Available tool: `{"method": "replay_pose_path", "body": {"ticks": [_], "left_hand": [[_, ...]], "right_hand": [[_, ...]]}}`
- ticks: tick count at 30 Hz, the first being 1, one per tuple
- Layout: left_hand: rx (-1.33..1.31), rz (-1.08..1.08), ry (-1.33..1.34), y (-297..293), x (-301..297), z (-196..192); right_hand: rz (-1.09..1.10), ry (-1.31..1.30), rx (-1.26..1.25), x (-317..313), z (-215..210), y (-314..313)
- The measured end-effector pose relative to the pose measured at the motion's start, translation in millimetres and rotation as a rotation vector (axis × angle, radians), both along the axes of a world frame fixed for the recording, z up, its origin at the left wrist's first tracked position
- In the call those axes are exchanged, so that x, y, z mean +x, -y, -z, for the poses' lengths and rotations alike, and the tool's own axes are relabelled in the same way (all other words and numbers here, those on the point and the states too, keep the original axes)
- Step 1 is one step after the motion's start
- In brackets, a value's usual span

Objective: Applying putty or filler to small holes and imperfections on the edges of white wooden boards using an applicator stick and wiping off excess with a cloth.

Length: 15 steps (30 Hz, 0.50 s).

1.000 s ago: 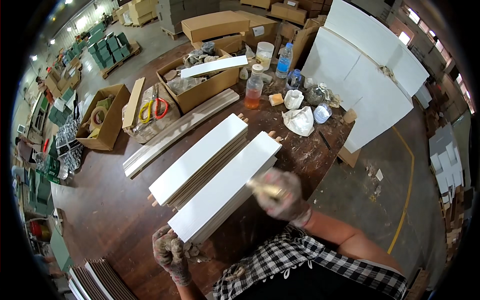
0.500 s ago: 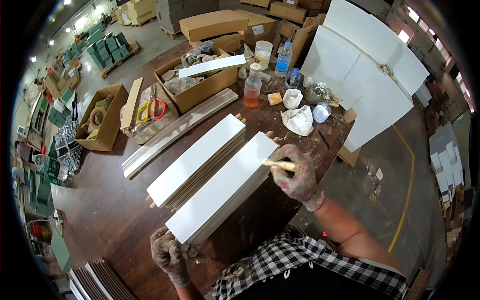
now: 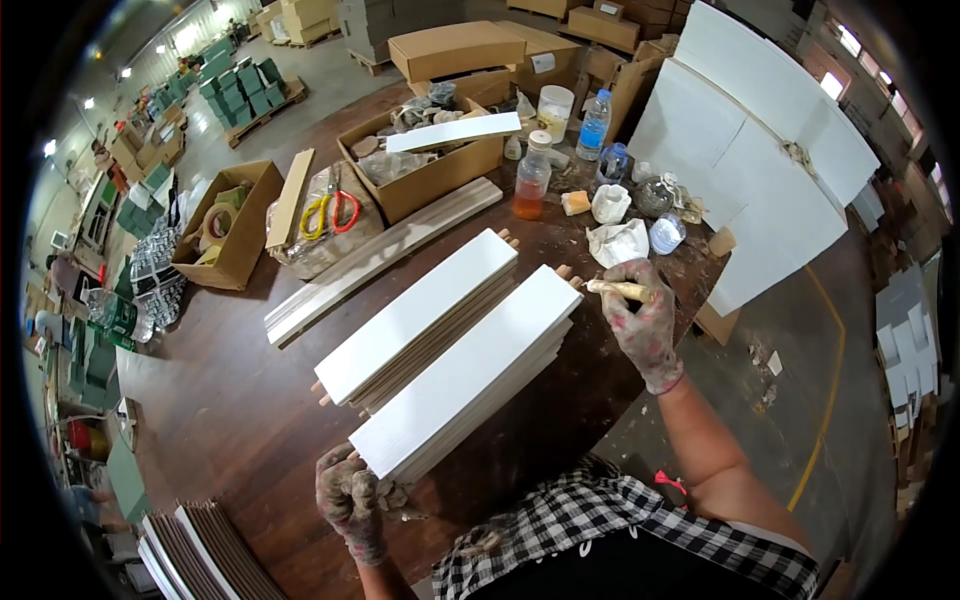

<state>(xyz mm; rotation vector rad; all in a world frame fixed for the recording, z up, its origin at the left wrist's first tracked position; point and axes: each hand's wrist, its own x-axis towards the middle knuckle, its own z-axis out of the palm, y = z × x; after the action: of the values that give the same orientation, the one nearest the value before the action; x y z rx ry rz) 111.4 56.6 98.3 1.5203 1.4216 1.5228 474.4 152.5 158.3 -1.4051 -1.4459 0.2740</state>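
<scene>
Two stacks of white boards lie slantwise on the brown table: the near stack and the far stack. Brownish pegs stick out of the near stack's far end. Just right of these pegs is my right hand, in a stained glove, closed on a short pale stick whose whitish tip points left toward them. At the near stack's lower left corner is my left hand, also gloved, its fingers curled. What it holds, if anything, is hidden. A greyish crumpled clump lies beside it.
Behind the stacks lie long pale strips, scissors on a wrapped bundle, and open cartons. Bottles and a crumpled white bag stand at the back right. White panels lean by the table's right edge.
My right hand has moved with the stick from the near stack's right side to the pegs at its far end. My left hand stays at the lower left corner. The whole view has shifted slightly.
</scene>
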Motion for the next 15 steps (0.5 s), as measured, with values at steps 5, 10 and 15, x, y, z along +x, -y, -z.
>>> {"method": "replay_pose_path", "body": {"ticks": [5, 10, 15], "left_hand": [[-0.016, -0.018, -0.006, -3.9, 3.1, -3.6], [-0.015, -0.015, 0.002, -9.0, 3.5, -2.7], [0.082, -0.05, 0.019, 1.8, 0.1, -15.8]], "right_hand": [[-0.041, 0.189, 0.08, -21.1, 9.3, 6.6], [-0.493, 0.071, 0.127, -80.1, 17.3, 34.6], [-0.982, -0.882, 0.003, -82.8, 21.5, 40.4]]}}
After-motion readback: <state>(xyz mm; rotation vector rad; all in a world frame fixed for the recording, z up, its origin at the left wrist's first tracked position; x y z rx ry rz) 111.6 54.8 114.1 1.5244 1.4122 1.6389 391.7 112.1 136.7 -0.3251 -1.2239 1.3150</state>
